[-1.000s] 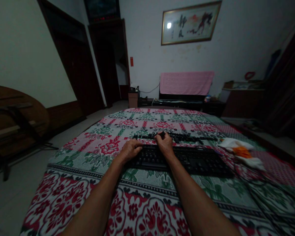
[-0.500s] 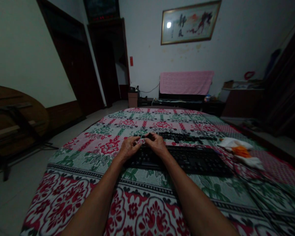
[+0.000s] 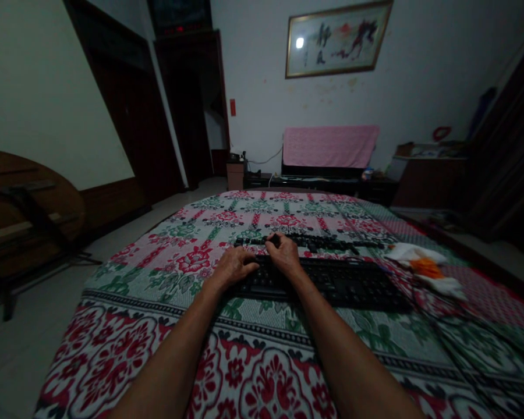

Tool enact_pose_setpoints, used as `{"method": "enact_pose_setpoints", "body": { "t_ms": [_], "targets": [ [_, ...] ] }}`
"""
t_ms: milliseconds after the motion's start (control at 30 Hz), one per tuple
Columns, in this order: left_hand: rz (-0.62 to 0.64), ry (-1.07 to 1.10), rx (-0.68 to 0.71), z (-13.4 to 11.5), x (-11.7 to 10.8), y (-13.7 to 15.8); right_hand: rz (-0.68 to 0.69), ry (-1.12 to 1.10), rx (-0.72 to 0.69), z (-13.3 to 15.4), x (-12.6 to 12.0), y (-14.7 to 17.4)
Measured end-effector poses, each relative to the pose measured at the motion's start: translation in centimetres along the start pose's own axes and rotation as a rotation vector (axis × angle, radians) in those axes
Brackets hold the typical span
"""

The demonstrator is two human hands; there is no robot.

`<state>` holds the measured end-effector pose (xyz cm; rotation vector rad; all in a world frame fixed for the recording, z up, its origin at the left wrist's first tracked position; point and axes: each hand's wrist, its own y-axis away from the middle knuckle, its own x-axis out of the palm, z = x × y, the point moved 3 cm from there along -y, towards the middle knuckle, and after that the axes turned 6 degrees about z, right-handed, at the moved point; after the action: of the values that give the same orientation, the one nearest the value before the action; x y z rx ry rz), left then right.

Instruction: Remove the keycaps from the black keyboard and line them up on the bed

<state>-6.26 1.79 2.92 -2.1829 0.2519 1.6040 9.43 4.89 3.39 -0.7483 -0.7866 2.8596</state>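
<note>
A black keyboard (image 3: pixel 344 285) lies across the patterned cloth in front of me. Behind it several loose black keycaps (image 3: pixel 327 241) are spread in a long row. My right hand (image 3: pixel 283 253) is above the keyboard's back edge, thumb and fingers pinched around a small dark piece that looks like a keycap (image 3: pixel 275 238). At the keyboard's left end is my left hand (image 3: pixel 236 265), its thumb stretched out over the keys and apart from the fingers, with nothing visible in it. The keys under both hands are partly hidden.
Right of the keyboard sit a crumpled white and orange cloth or wrapper (image 3: pixel 425 267) and dark cables (image 3: pixel 445 337). A floral cloth (image 3: pixel 244 372) covers the table. A round wooden tabletop (image 3: pixel 30 203) leans at the left wall; a pink cloth (image 3: pixel 329 145) hangs at the back.
My hands have moved apart. The right has shifted slightly right and up with the small dark piece; the left has drawn back and down toward the keyboard's left end.
</note>
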Motion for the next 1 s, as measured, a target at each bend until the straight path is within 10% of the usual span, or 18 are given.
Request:
{"method": "enact_pose_setpoints", "body": {
  "t_ms": [533, 1000],
  "targets": [
    [-0.034, 0.059, -0.274, 3.5, -1.4, -3.9, -0.003, 0.005, 0.033, -0.8, -0.3, 0.0],
    [0.2, -0.172, -0.126, 4.0, -0.3, -6.2, -0.012, 0.014, 0.041, -1.2, -0.2, 0.1]
  ]
}}
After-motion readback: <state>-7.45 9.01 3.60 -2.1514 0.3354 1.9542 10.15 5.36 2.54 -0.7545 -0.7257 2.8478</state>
